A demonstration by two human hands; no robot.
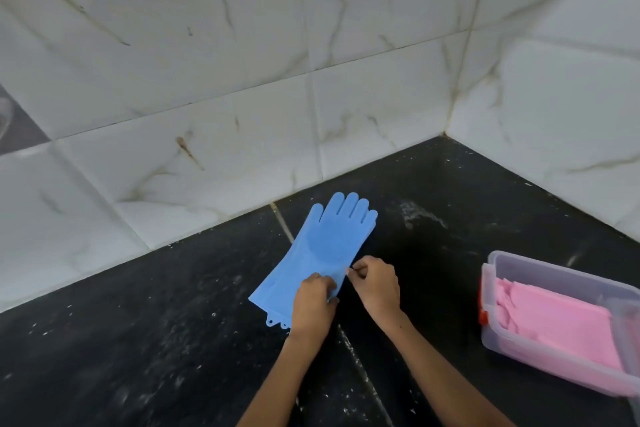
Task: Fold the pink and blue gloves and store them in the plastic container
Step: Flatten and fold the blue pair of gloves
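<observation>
A blue rubber glove (320, 250) lies flat on the black countertop (156, 340), its fingers pointing toward the tiled wall and its cuff toward me. My left hand (313, 302) rests on the cuff end with curled fingers gripping the glove's right edge. My right hand (375, 284) pinches that same edge a little further up. A clear plastic container (540, 270) stands at the right, apart from both hands, and holds a folded pink glove (554, 319).
White marble-look tiled walls (242, 80) meet in a corner behind the counter. The container has a red latch (482, 317) on its near-left side. The counter surface is speckled with white flecks.
</observation>
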